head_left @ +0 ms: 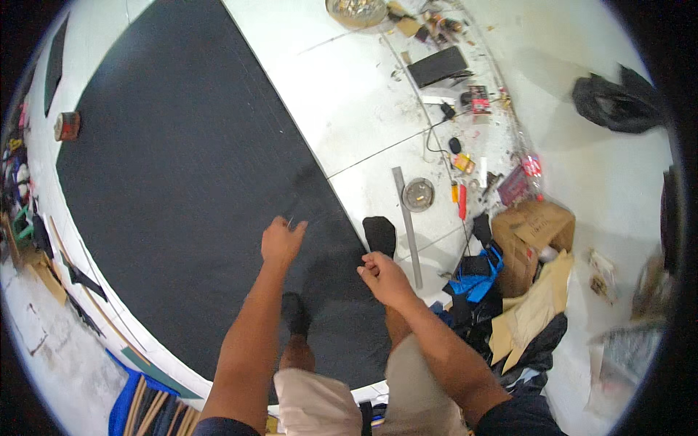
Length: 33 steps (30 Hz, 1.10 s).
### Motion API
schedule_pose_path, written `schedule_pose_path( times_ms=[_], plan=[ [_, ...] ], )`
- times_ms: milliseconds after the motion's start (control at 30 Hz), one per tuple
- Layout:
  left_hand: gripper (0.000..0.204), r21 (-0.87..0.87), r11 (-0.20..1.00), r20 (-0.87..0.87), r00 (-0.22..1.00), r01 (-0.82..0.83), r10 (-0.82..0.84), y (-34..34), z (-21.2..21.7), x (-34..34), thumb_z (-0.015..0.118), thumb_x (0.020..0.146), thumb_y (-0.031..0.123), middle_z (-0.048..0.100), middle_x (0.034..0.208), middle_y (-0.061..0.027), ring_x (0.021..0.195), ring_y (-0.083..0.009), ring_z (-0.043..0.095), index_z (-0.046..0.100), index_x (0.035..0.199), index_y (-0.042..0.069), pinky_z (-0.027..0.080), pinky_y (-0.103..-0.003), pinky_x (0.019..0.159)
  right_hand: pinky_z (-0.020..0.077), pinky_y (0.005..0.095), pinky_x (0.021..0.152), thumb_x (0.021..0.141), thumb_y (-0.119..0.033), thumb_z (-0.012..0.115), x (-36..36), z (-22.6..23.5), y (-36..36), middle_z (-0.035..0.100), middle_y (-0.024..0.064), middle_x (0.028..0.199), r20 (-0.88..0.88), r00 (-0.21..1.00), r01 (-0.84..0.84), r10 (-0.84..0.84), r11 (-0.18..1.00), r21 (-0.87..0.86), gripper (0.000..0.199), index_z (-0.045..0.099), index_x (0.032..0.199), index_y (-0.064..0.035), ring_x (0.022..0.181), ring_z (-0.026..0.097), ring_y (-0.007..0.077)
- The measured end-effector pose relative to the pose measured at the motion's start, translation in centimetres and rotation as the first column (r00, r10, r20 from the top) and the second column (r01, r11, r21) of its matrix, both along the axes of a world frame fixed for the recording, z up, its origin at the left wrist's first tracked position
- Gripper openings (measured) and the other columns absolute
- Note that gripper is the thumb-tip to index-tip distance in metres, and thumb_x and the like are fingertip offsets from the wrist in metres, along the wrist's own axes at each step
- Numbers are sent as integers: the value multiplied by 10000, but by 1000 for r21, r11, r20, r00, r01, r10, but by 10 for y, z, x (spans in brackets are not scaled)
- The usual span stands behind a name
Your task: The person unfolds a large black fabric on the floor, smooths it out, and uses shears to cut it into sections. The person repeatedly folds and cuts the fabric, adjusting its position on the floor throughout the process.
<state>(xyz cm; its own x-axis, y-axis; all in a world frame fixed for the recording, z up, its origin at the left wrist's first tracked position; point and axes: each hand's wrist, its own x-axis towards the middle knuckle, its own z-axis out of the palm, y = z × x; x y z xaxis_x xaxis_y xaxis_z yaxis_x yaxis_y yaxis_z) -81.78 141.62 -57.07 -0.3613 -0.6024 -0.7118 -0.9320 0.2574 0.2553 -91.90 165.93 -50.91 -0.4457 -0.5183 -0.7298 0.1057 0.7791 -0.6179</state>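
Note:
A large black cloth sheet [182, 145] lies spread over the white floor, and my feet in black socks are on and beside it. Above the cloth, my left hand [283, 241] is closed, with a thin pale sliver at its fingertips that is too small to name. My right hand [384, 277] is over the cloth's right edge, near my right foot [379, 234]. Its fingers are curled together in a pinch, and whatever they hold, if anything, is hidden.
Right of the cloth lie a grey metal strip [407, 227], a round ashtray [418, 195] and a red-handled tool [462, 200]. A cardboard box [534, 232] stands farther right. A tin can [67, 126] sits at the cloth's left edge. A black bag [618, 102] is at far right.

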Motion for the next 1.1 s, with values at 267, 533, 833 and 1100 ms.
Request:
schedule_pose_path(
  times_ms=[267, 533, 833, 1100],
  plan=[
    [767, -171, 924, 96, 927, -343, 362, 11, -158, -108, 703, 791, 545, 614, 1136, -287, 1074, -414, 616, 507, 1172, -91, 495, -466, 912, 512, 405, 810, 899, -222, 645, -72, -129, 42, 637, 165, 996, 60, 989, -142, 135, 980, 139, 283, 588, 1104, -36, 903, 646, 309],
    [665, -136, 978, 135, 975, -157, 176, -23, -183, -125, 769, 763, 499, 628, 1145, -230, 1042, -357, 638, 553, 1119, -20, 523, -443, 869, 516, 370, 776, 889, -201, 664, -70, -163, 51, 652, 151, 965, 31, 968, -252, 251, 959, 126, 293, 597, 1113, -25, 869, 649, 269],
    [483, 15, 989, 5, 989, -149, 149, -41, -175, -110, 773, 789, 426, 682, 853, -172, 811, -295, 666, 643, 957, -8, 511, -400, 751, 501, 440, 803, 893, -268, 645, -86, -192, -12, 649, 155, 962, 62, 931, -365, 361, 929, 67, 252, 606, 1020, -54, 935, 631, 342],
    [359, 138, 979, -143, 975, -148, 168, -57, -180, -82, 709, 824, 319, 671, 817, -190, 753, -295, 652, 647, 851, -33, 492, -402, 711, 501, 453, 802, 892, -214, 624, -80, -236, -93, 650, 159, 880, -29, 926, -378, 377, 925, -38, 178, 620, 962, -50, 893, 631, 360]
  ],
)
